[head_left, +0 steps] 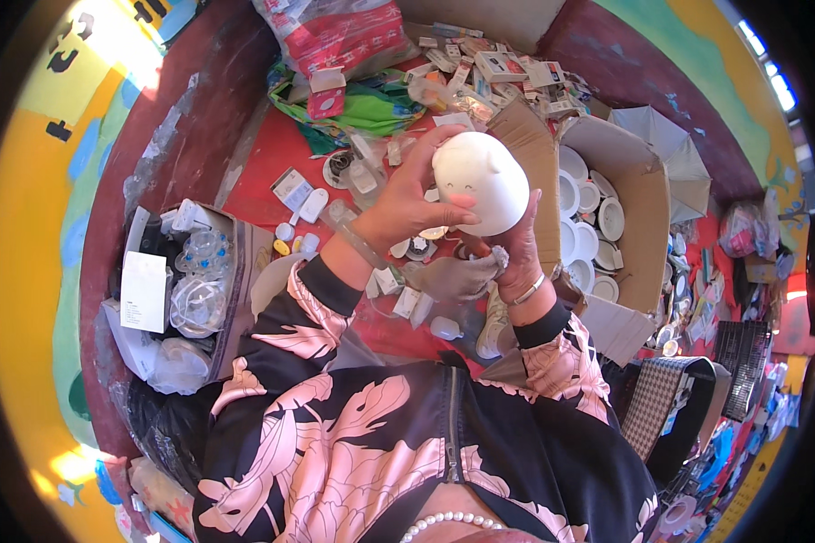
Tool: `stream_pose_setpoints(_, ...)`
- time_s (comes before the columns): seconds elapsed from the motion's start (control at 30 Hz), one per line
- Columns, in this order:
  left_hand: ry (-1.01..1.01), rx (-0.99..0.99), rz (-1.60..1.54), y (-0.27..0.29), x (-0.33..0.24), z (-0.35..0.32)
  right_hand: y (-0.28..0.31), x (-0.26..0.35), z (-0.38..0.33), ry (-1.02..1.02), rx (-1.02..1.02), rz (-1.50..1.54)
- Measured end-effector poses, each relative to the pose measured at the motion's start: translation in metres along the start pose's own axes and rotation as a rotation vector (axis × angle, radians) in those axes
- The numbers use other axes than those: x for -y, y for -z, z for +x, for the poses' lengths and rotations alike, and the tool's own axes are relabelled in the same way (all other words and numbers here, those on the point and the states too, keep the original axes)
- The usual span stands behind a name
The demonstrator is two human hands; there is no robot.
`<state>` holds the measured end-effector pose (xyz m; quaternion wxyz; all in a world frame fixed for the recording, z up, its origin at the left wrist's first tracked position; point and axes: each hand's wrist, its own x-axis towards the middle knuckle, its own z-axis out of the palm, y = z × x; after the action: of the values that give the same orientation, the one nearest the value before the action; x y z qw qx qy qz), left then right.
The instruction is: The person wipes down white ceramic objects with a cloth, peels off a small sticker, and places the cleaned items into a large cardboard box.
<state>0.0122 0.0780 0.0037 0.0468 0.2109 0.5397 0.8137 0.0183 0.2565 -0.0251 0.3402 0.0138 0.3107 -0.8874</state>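
A smooth white rounded night-light-like figure [483,185], with a small smiling face and pink cheeks, is held up between both hands. My left hand [415,192] is closed round its left side, with the thumb across its lower front. Against the lower right side, my right hand [519,246] grips the figure, and most of its fingers are hidden behind it. Just below, beside my right palm, are a reddish-brown stick-like piece [476,244] and a greyish, limp thing [462,276] whose kind I cannot make out.
An open cardboard box [627,161] holds several white round discs at right. On the left, another box [235,299] contains clear plastic parts. Small packages [507,71] are heaped at the back near a green cloth bag [371,101]. Small white devices [311,205] lie on red sheeting [267,176].
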Motion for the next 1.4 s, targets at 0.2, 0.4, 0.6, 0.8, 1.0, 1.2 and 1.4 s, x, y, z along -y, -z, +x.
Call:
stream_pose_setpoints(0.2,0.025,0.022,0.175,0.009,-0.005,-0.003,0.001,-0.01,0.004,-0.078,-0.028,-0.033)
stream_pose_setpoints(0.4,0.019,0.084,0.261,0.016,-0.008,0.004,0.013,-0.008,0.01,-0.129,-0.059,-0.009)
stream_pose_setpoints(0.6,0.019,0.051,0.19,0.024,0.003,0.002,0.006,-0.005,0.014,-0.124,-0.176,-0.1)
stream_pose_setpoints(0.8,0.008,0.126,0.07,0.017,0.007,0.017,0.027,0.003,0.014,-0.019,-0.273,-0.168)
stream_pose_setpoints(1.0,0.065,-0.037,-0.124,0.026,0.005,-0.01,-0.021,-0.011,0.01,0.06,-0.204,-0.358)
stream_pose_setpoints(1.2,-0.06,-0.29,-0.447,0.033,-0.037,-0.052,-0.023,-0.014,0.003,0.0,-0.211,-0.371)
stream_pose_setpoints(1.4,-0.439,-0.522,-0.38,0.057,-0.091,-0.153,0.021,-0.022,-0.02,0.018,-0.383,-0.392)
